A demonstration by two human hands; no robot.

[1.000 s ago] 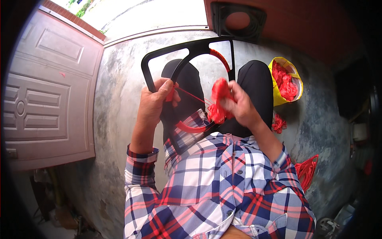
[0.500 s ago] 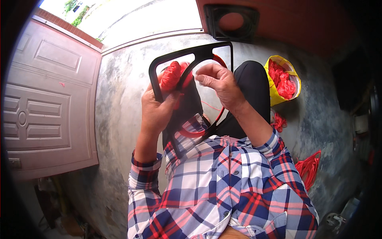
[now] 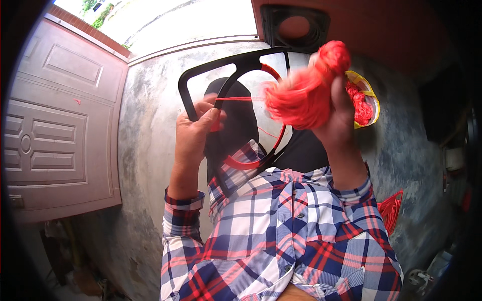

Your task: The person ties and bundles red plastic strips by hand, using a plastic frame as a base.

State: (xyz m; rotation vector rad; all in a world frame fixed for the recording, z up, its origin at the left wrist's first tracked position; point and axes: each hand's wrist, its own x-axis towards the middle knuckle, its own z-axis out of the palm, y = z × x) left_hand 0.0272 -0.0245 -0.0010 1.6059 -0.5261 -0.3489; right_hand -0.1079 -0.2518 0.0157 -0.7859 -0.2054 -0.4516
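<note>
My left hand is closed on the left side of a black frame, a rounded rectangle with a ring inside it. Red cord is wrapped around parts of that ring, along its lower edge and upper right. In my right hand is a bundle of red cord, blurred by motion and held to the right of the frame. A few red strands stretch tight from the bundle to the ring beside my left fingers. The bundle hides part of my right fingers.
A yellow-rimmed bag holding more red cord stands on the floor at the right, partly behind my right hand. Below it lies a flat red cord bundle. A panelled door is at the left, and a black square frame lies at the back.
The red cord bundle has gone from beside my left hand, inside the frame, to my right hand at the right. Strands now stretch between it and the ring. The frame shifted slightly left.
</note>
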